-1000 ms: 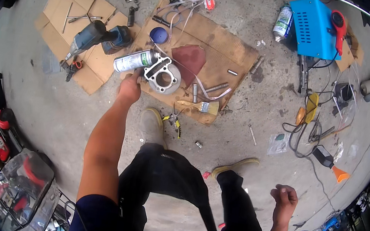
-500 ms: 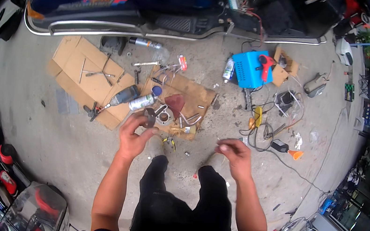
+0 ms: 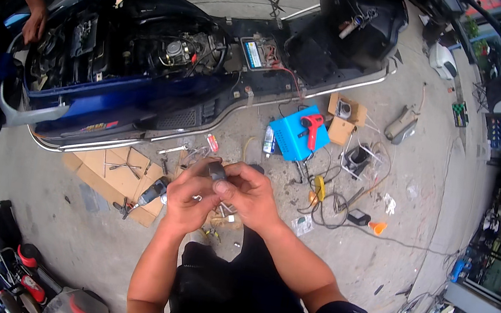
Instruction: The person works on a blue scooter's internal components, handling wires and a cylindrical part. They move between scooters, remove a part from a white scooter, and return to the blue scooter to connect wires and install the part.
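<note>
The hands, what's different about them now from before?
The left hand has taken hold of a dark round part since the first picture. The right hand was empty and far off to the right; it has moved up and left, and now holds the part too. The blue box still has the red gun-shaped tool on it.

A red tool (image 3: 313,127) is being supported by a blue box (image 3: 290,138). An orange funnel (image 3: 378,227) is being borne by concrete (image 3: 368,275).
</note>
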The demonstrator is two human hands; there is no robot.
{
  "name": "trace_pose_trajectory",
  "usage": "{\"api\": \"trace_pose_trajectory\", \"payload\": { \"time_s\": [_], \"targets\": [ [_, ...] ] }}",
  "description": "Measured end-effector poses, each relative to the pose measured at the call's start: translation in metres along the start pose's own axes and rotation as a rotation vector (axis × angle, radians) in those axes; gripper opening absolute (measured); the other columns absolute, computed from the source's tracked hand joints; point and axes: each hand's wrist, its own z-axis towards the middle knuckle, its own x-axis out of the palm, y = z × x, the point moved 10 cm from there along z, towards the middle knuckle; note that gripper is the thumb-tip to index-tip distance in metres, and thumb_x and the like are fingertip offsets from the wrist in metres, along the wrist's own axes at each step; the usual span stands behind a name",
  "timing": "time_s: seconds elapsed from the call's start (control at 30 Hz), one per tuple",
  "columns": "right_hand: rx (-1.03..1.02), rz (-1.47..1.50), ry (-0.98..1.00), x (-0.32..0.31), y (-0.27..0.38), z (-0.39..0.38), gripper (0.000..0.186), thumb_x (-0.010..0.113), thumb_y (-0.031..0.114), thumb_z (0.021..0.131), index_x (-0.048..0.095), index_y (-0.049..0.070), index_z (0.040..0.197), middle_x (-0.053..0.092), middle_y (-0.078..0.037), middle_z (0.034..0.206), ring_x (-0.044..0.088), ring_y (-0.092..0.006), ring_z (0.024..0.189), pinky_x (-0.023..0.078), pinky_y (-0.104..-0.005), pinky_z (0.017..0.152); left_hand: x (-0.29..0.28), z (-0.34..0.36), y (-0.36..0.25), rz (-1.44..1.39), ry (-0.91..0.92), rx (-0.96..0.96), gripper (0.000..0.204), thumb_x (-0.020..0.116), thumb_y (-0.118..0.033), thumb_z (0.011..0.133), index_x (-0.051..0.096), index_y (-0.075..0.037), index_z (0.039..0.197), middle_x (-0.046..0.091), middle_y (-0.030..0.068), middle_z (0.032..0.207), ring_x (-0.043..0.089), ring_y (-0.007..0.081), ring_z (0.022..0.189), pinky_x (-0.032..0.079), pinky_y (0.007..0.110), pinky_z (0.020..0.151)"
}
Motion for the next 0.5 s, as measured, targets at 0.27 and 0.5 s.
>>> {"api": "trace_pose_trajectory", "payload": {
  "time_s": [0.27, 0.5],
  "targets": [
    [0.235, 0.105, 0.098, -0.063, 0.050, 0.092, 0.025, 0.069, 0.014, 0.094, 0.062, -0.002, 0.112, 0.063, -0.006, 0.097, 0.063, -0.0116, 0.090, 0.053, -0.0259, 0.077, 0.051, 0.112, 0.015, 0.045, -0.016, -0.153, 0.025, 0.081, -0.015, 0.078, 0.073, 0.001, 0.097, 0.061, 0.0219, 0.128, 0.063, 0.0328, 0.112, 0.050, 0.040, 0.093],
    [0.068, -0.140, 0.241, -0.081, 0.063, 0.160, 0.025, 0.070, 0.005, 0.091, 0.061, -0.007, 0.111, 0.053, -0.011, 0.120, 0.060, -0.0179, 0.107, 0.052, -0.0313, 0.088, 0.042, 0.165, 0.036, -0.212, 0.083, -0.349, 0.024, 0.075, -0.001, 0.084, 0.068, 0.002, 0.107, 0.062, 0.0153, 0.121, 0.064, 0.0197, 0.107, 0.055, 0.031, 0.087]
  ]
}}
